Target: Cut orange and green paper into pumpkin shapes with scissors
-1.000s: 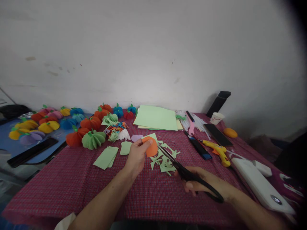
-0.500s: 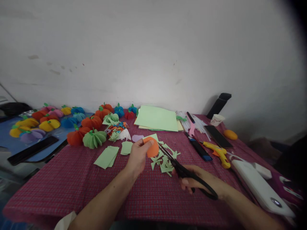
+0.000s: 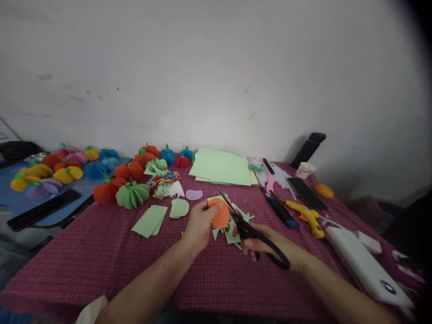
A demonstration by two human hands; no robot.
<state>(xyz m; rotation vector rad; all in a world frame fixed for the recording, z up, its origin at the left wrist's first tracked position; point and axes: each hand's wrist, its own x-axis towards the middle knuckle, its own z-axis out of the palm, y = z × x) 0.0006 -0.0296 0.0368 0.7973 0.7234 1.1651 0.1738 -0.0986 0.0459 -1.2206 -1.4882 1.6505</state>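
Between thumb and fingers, my left hand (image 3: 201, 221) pinches an orange paper piece (image 3: 221, 215) with a rounded edge. Some light green paper shows just behind it. My right hand (image 3: 261, 243) grips black-handled scissors (image 3: 248, 229), their blades parted and pointing up and left at the orange piece's right edge. Whether a blade touches the paper I cannot tell. Light green paper scraps (image 3: 232, 236) lie under the scissors. Left of my left hand are a rounded green paper piece (image 3: 179, 208), a stack of green rectangles (image 3: 150, 220) and a purple paper piece (image 3: 194, 195).
Paper pumpkins (image 3: 132, 194) in several colours stand at the left. Green paper sheets (image 3: 221, 166) lie against the wall. On the right are a box cutter (image 3: 280, 209), a yellow glue gun (image 3: 308, 216), a paper cup (image 3: 306, 169), a dark phone (image 3: 307, 193) and a white device (image 3: 367, 265).
My left hand has shifted slightly right and down with the orange piece, which is now turned. The scissors have moved left and up, and their blades have spread wider.
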